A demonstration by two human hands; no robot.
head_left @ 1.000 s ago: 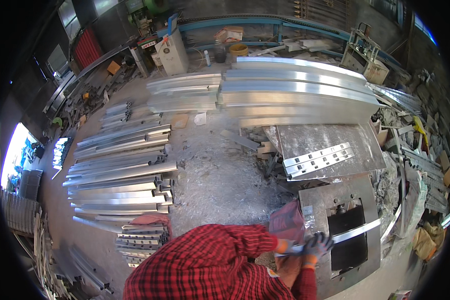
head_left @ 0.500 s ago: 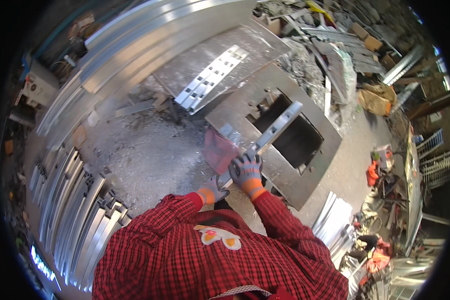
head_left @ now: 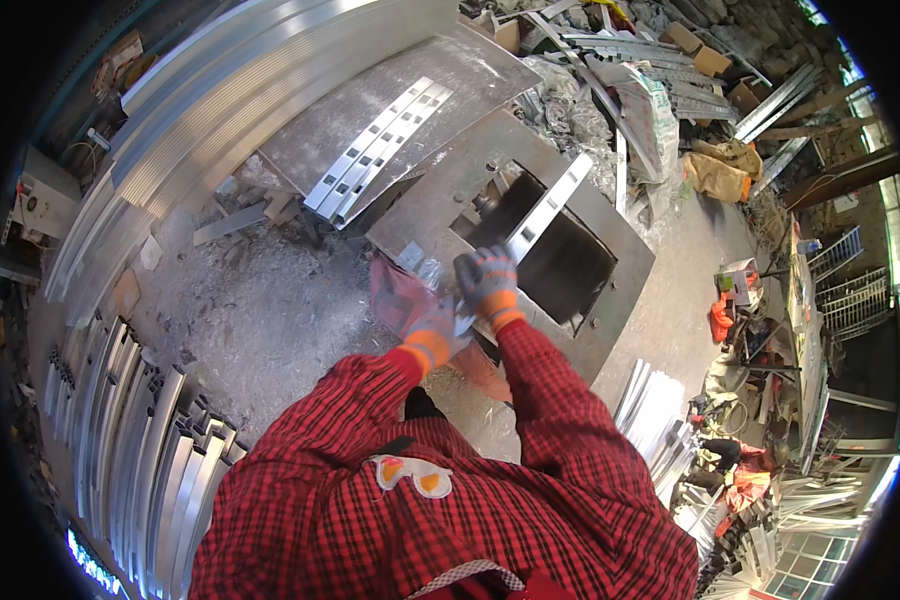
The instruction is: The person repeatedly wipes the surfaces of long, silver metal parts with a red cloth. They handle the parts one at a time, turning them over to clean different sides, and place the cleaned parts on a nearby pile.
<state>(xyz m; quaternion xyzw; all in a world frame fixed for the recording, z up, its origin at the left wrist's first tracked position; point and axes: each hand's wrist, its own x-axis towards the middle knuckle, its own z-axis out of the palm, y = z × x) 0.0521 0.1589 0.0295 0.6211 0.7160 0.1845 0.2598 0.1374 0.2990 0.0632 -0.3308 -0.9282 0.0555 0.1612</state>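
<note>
A silver metal tube (head_left: pixel 550 208) with square holes lies slantwise across the grey steel machine top (head_left: pixel 610 345), over a rectangular opening that shows a dark surface (head_left: pixel 582 270). My right hand (head_left: pixel 488 278), in a grey and orange glove, is closed over the tube's near part at the opening's edge. My left hand (head_left: pixel 438 330), gloved alike, is closed round its near end, and the fingers are partly blurred. A reddish translucent sheet (head_left: pixel 395 292) hangs at the machine's near left edge, beside my left hand.
Punched silver tubes (head_left: pixel 375 150) lie side by side on a metal table (head_left: pixel 460 80) at the far left. Long metal profiles (head_left: pixel 240 110) are stacked beyond. Bundled tubes (head_left: pixel 135 430) lie at left, more profiles (head_left: pixel 650 405) at near right. Scrap and sacks (head_left: pixel 725 170) fill the far right.
Both hands have moved forward, away from my body, and the tube has slid farther across the machine's opening with them. The whole view has also shifted a little.
</note>
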